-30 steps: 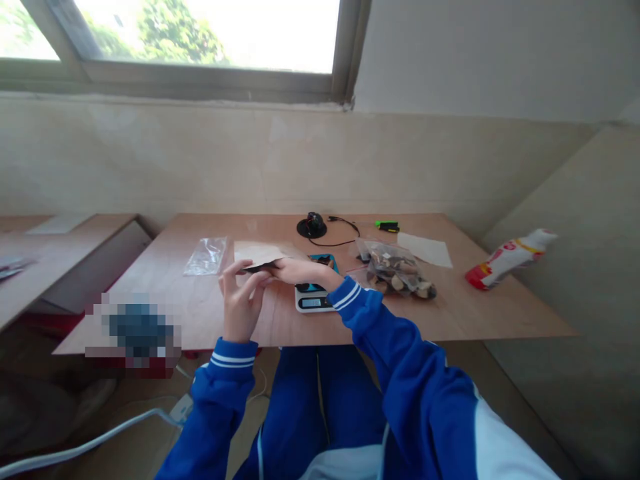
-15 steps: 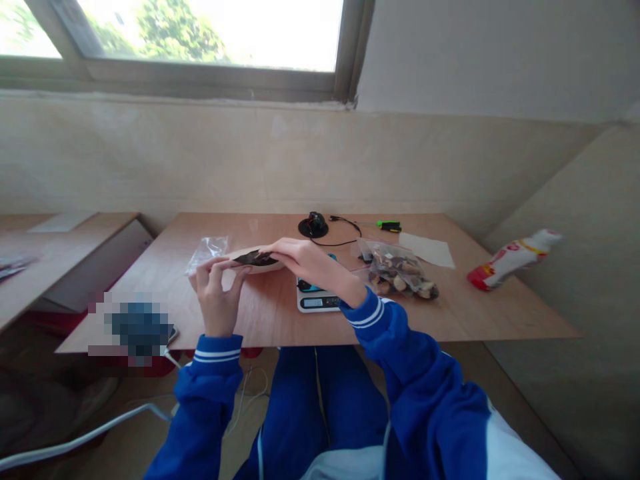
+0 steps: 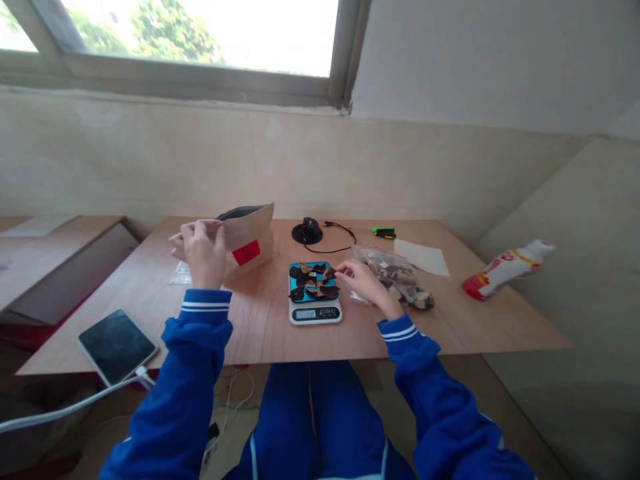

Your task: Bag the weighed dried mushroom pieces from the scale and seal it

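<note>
My left hand (image 3: 203,250) grips the upper left edge of a brown paper bag (image 3: 253,230) with a red label. The bag stands with its top open, showing a dark inside. A kitchen scale (image 3: 316,313) with a blue tray and a lit display sits in front of me. Several curled, dark brown dried pieces (image 3: 313,281), perhaps dried mushroom, lie on the tray. My right hand (image 3: 364,280) is at the tray's right edge, thumb and fingers pinched on one of these pieces.
Clear plastic bags of dried chunks (image 3: 400,273) lie right of the scale. Behind are a black round-based device (image 3: 307,231) with a cable, a green-black screwdriver (image 3: 384,232) and white paper (image 3: 421,257). A white-red bottle (image 3: 507,268) stands right; a plugged-in phone (image 3: 118,347) lies left.
My right hand has moved from the bag's mouth to the scale's right edge. The bag now stands more upright, held by my left hand alone, and the scale's tray is uncovered.
</note>
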### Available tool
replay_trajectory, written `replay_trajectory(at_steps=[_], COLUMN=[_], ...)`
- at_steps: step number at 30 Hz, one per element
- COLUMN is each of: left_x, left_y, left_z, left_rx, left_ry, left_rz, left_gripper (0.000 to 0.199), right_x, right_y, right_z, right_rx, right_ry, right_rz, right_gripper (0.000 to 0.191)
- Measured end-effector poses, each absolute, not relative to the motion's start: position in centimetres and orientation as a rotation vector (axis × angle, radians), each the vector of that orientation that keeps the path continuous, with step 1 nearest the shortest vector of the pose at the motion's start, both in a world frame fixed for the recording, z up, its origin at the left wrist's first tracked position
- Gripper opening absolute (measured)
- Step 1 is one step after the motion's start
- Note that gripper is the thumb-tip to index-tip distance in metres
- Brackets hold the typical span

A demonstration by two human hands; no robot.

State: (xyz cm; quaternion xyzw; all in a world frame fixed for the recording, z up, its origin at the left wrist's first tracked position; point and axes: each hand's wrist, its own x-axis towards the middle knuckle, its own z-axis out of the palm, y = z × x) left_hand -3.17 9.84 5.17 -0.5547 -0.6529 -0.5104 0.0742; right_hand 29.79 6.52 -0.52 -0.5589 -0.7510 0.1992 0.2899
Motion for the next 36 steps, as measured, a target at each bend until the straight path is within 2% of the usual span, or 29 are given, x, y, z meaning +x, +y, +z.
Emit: replay_trajectory(at_steps=[6, 15, 19, 28, 36], left_x=[-2.8, -2.9, -3.3, -3.2, -3.2], left_y=[10.0, 10.3, 10.1, 10.7, 12.4], left_z=[5.8, 5.1, 4.9, 5.0, 5.5], left_rx=[-1.59, -1.603, -1.654, -1.702, -1.81], left_ry=[-2.136, -2.163, -2.127, -2.003, -1.818], left_rz=[-1.417, -1.352, -1.36, -1.469, -1.576], left_gripper=[0.019, 0.021, 0.02, 0.017, 0.02], right_x=[29.5, 26.3, 26.2, 26.6, 27.8], right_y=[7.4, 10.4, 10.5, 10.4, 8.0], right_z=[-2.1, -2.3, -2.2, -3.3, -2.8], right_rx=[-1.482, -1.607, -1.653, -1.578, -1.419], right_ry=[-1.934, -2.19, -2.262, -2.185, -1.867], right_rz=[0.581, 0.272, 0.279, 0.31, 0.314], right_gripper=[0.014, 0.015, 0.021, 0.019, 0.021])
